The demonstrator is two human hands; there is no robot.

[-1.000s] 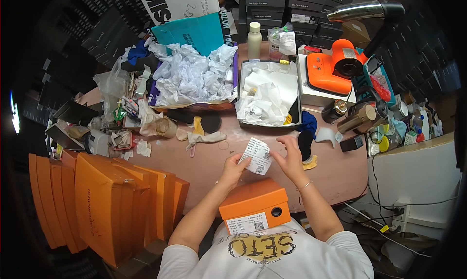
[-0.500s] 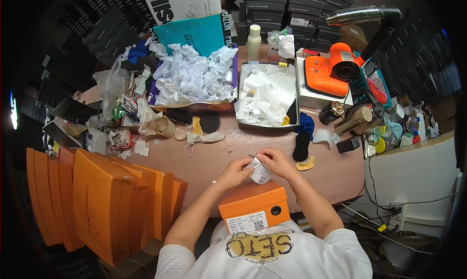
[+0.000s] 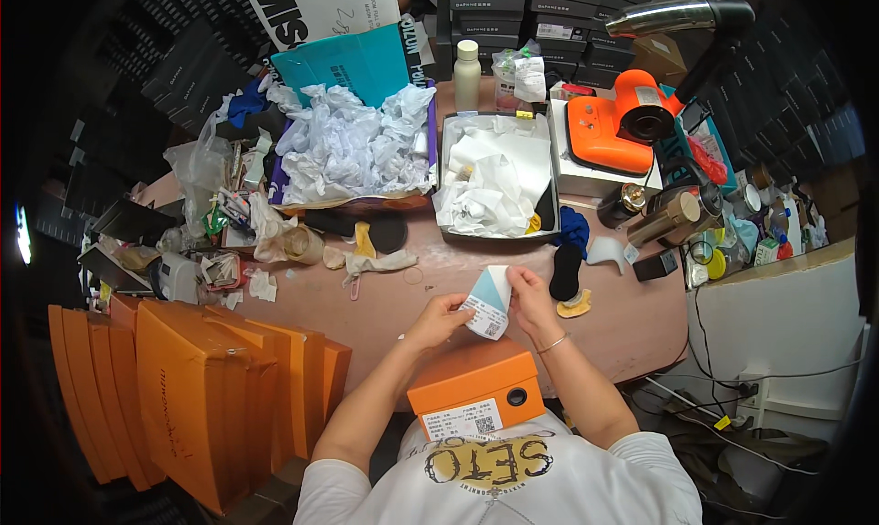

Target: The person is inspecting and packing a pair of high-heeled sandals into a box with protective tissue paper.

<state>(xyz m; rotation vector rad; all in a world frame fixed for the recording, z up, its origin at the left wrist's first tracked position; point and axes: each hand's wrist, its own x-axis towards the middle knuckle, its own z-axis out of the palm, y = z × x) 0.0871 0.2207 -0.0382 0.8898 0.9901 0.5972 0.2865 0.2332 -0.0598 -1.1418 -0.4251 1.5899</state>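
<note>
Head view, left one of two fisheyes worn side by side. Looks down and slightly forward from above the person's white shirt point(image 3: 499, 470), which fills the lower edge. Upright, not mirrored. Forearms point(image 3: 374, 392) enter from below; left hand point(image 3: 442, 319) and right hand point(image 3: 531, 301) near centre, fairly close. Tabletop point(image 3: 632, 319) seen from above; stacked dark boxes point(image 3: 487, 14) farthest, top edge. Very wide: edges bend, corners black.
</note>
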